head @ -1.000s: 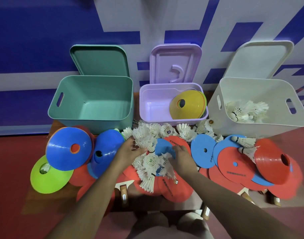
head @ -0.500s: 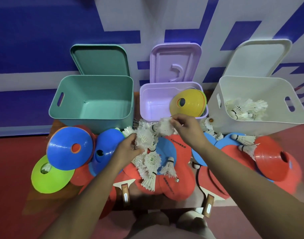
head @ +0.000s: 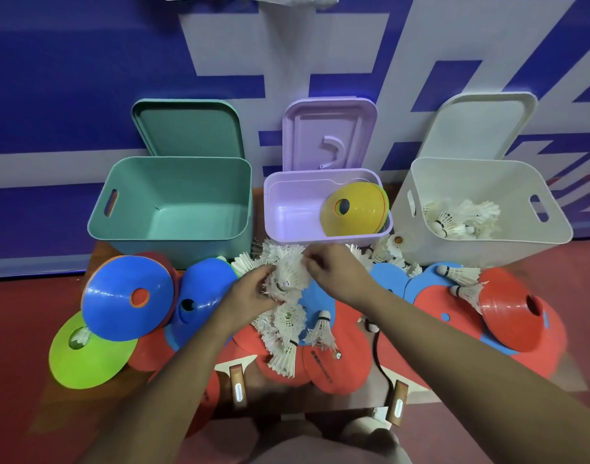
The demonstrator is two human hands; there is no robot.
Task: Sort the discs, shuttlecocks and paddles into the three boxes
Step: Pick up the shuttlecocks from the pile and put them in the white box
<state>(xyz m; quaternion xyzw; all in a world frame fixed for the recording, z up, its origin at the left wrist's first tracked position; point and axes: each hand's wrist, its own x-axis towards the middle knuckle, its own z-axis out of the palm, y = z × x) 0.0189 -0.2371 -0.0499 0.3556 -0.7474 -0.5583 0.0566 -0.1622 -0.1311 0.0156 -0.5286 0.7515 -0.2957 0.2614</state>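
My left hand (head: 253,291) and my right hand (head: 337,276) meet over a bunch of white shuttlecocks (head: 287,272) at the table's middle, both gripping it. More shuttlecocks (head: 285,333) lie below on red paddles (head: 334,363). Three open boxes stand behind: a green box (head: 173,236) with nothing in it, a purple box (head: 287,236) holding yellow discs (head: 354,209), and a white box (head: 481,242) holding shuttlecocks (head: 461,219). Blue discs (head: 129,296), a lime disc (head: 86,360) and a red disc (head: 518,313) lie left and right.
Each box's lid leans on the blue and white wall behind it. Blue paddles (head: 390,279) lie right of my hands, with two loose shuttlecocks (head: 461,274) on them. Wooden paddle handles (head: 237,385) stick out over the table's near edge. The floor is red.
My right hand came back from the far side by the purple box toward my left hand, and both now grip the same bunch of shuttlecocks. The left hand rose a little.
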